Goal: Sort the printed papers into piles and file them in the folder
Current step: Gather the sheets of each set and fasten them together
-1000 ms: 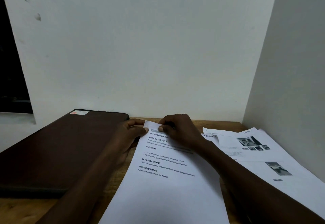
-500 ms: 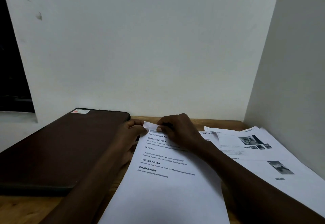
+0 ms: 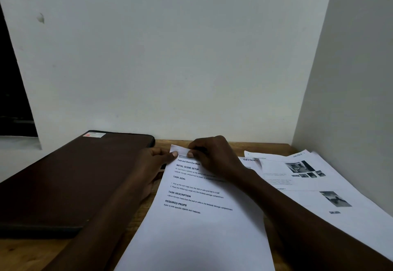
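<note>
A printed sheet (image 3: 197,228) with text headings lies on the wooden desk in front of me. My left hand (image 3: 154,164) pinches its top left corner between thumb and fingers. My right hand (image 3: 212,156) pinches the top edge just beside it, thumb on the paper. To the right a pile of printed papers (image 3: 314,185) with small photos lies fanned out. A closed dark brown folder (image 3: 70,177) rests flat at the left.
A white wall stands right behind the wooden desk (image 3: 265,146), and a second white wall (image 3: 350,100) closes the right side next to the paper pile. A dark opening (image 3: 10,100) lies at the far left.
Both hands stay pinched on the sheet's top edge; the fingers have shifted slightly along it. The sheet and the other papers lie where they were.
</note>
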Tool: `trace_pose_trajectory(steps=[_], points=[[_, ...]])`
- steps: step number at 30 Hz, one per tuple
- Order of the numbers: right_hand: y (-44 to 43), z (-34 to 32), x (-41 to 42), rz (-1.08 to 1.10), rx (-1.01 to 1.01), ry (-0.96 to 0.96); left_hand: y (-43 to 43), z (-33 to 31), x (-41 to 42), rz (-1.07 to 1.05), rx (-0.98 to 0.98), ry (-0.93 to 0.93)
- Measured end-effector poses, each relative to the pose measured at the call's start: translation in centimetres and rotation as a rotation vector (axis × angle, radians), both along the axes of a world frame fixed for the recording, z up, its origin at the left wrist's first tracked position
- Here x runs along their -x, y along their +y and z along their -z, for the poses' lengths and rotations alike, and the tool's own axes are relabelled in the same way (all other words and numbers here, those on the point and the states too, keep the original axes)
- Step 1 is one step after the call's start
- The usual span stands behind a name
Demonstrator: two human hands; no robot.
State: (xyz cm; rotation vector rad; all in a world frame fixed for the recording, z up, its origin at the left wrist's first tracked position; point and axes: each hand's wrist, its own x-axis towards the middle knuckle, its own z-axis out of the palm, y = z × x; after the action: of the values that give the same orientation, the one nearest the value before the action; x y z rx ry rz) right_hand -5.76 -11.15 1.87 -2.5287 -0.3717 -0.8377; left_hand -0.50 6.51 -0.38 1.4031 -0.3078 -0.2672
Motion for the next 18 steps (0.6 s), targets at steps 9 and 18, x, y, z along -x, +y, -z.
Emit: trace_pose_trajectory(steps=[9,18], points=[[0.1,0.0,-0.1,0.001,-0.008,-0.014,0.2,-0.1,-0.2,0.04,0.089,-0.032],[0.9,-2.3,0.5,0.032,-0.054,0.01,0.7,0.1,-2.8,0.169,0.214,-0.103]])
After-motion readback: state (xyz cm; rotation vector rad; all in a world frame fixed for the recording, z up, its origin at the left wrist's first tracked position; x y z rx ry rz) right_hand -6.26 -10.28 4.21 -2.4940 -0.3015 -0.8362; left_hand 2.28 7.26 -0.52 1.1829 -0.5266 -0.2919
